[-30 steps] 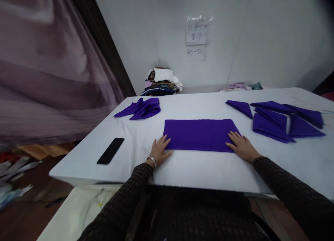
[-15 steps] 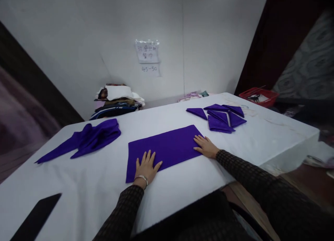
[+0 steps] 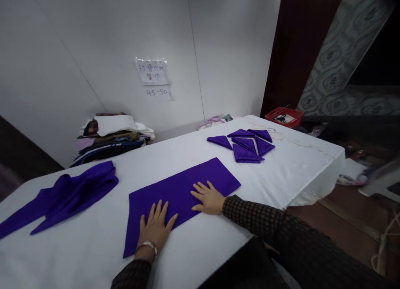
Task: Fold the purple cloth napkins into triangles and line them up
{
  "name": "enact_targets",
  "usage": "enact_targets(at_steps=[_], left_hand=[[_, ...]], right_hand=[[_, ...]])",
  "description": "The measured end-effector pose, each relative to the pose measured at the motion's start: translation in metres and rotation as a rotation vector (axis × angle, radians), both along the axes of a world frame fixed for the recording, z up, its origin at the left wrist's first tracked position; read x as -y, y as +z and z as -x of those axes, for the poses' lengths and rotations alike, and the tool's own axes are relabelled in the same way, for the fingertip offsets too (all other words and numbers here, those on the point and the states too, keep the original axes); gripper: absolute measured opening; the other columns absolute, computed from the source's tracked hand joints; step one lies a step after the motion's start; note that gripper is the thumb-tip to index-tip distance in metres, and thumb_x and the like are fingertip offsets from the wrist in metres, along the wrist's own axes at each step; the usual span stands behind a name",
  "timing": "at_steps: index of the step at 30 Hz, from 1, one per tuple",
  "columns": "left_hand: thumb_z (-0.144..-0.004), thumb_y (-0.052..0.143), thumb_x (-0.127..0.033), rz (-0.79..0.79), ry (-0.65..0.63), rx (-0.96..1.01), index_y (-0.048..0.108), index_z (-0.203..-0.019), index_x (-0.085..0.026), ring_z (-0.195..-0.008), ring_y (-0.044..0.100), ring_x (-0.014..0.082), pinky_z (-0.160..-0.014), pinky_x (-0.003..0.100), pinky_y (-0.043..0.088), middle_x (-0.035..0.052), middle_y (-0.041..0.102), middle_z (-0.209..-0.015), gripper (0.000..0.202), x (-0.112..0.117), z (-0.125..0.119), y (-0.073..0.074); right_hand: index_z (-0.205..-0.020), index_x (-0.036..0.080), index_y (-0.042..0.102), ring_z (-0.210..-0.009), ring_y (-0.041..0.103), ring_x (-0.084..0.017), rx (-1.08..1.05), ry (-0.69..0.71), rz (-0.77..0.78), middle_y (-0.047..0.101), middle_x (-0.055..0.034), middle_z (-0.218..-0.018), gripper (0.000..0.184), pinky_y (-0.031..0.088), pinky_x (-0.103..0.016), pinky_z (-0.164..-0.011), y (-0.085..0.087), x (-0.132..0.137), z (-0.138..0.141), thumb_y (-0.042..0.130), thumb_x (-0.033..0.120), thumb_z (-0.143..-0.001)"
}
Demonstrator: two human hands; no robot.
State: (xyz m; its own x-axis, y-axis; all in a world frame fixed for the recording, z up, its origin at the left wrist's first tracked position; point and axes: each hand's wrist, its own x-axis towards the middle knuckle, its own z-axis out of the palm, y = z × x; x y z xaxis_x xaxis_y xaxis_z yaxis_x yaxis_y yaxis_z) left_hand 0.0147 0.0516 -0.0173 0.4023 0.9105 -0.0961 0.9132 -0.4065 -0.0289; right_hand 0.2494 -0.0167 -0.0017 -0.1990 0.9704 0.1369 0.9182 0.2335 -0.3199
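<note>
A purple cloth napkin [image 3: 178, 182], folded into a long rectangle, lies flat on the white-covered table [image 3: 200, 247]. On its near left part rests my left hand [image 3: 158, 224], palm down with the fingers spread. My right hand [image 3: 209, 198] lies flat near the middle of the napkin's front edge, fingers apart. Neither hand grips the fabric. At the left is a crumpled heap of purple cloth [image 3: 81, 191]. Several purple napkins folded into triangles [image 3: 246, 152] are grouped beyond the right end of the rectangle.
Against the wall, a stack of folded clothes [image 3: 112, 134] stands behind the table's left side. Pinkish fabric [image 3: 212, 121] lies at the back edge. A red basket [image 3: 286, 117] sits past the far right corner. Handwritten paper signs [image 3: 153, 74] hang on the wall.
My right hand has slid from the napkin's right end toward its middle. My left hand still lies flat on the left part. The camera view has turned to the right.
</note>
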Motion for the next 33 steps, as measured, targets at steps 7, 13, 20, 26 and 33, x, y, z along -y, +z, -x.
enact_targets(at_steps=[7, 13, 20, 26, 33], left_hand=[[-0.088, 0.032, -0.053, -0.007, -0.007, 0.024, 0.027, -0.146, -0.022, -0.143, 0.012, 0.0271, -0.111, 0.056, 0.014, 0.0058, 0.017, -0.155, 0.066, -0.002, 0.003, -0.006], [-0.087, 0.036, -0.049, 0.003, -0.005, 0.119, 0.032, -0.144, -0.022, -0.142, 0.015, 0.0270, -0.111, 0.058, 0.014, 0.0069, 0.022, -0.154, 0.063, -0.004, 0.005, -0.004], [-0.081, 0.047, -0.047, -0.023, -0.156, 0.286, 0.044, -0.137, -0.023, -0.139, 0.025, 0.0272, -0.110, 0.055, 0.025, 0.0073, 0.032, -0.150, 0.061, 0.000, 0.050, -0.011], [-0.078, 0.049, -0.032, -0.200, -0.326, 0.373, 0.062, -0.120, -0.029, -0.127, 0.047, 0.0243, -0.102, 0.044, 0.044, 0.0012, 0.053, -0.136, 0.043, -0.003, 0.112, -0.032], [-0.069, 0.045, -0.018, -0.279, -0.335, 0.283, 0.069, -0.106, -0.023, -0.113, 0.059, 0.0237, -0.096, 0.041, 0.051, 0.0016, 0.064, -0.121, 0.045, -0.017, 0.111, -0.025]], right_hand=[[-0.144, 0.017, 0.034, -0.140, 0.017, -0.031, 0.072, -0.177, 0.100, 0.024, -0.0133, -0.152, 0.069, 0.011, -0.056, -0.111, -0.008, 0.024, -0.105, 0.034, 0.061, -0.091], [-0.144, 0.020, 0.036, -0.139, 0.020, -0.031, 0.081, -0.276, 0.085, 0.027, -0.0125, -0.151, 0.058, 0.013, -0.055, -0.111, -0.013, 0.044, -0.148, 0.039, 0.050, -0.094], [-0.145, 0.013, 0.033, -0.139, 0.022, -0.032, 0.007, -0.323, 0.041, 0.029, -0.0198, -0.149, 0.057, 0.020, -0.056, -0.109, -0.004, 0.053, -0.135, 0.033, 0.042, -0.096], [-0.143, 0.021, 0.037, -0.141, 0.018, -0.027, -0.096, -0.150, 0.086, 0.030, -0.0125, -0.150, 0.058, 0.012, -0.052, -0.113, 0.006, 0.059, -0.089, 0.050, 0.038, -0.090], [-0.142, 0.018, 0.038, -0.140, 0.020, -0.026, -0.117, 0.161, 0.140, 0.035, -0.0137, -0.148, 0.059, 0.007, -0.054, -0.111, 0.000, 0.044, -0.016, 0.049, 0.043, -0.089]])
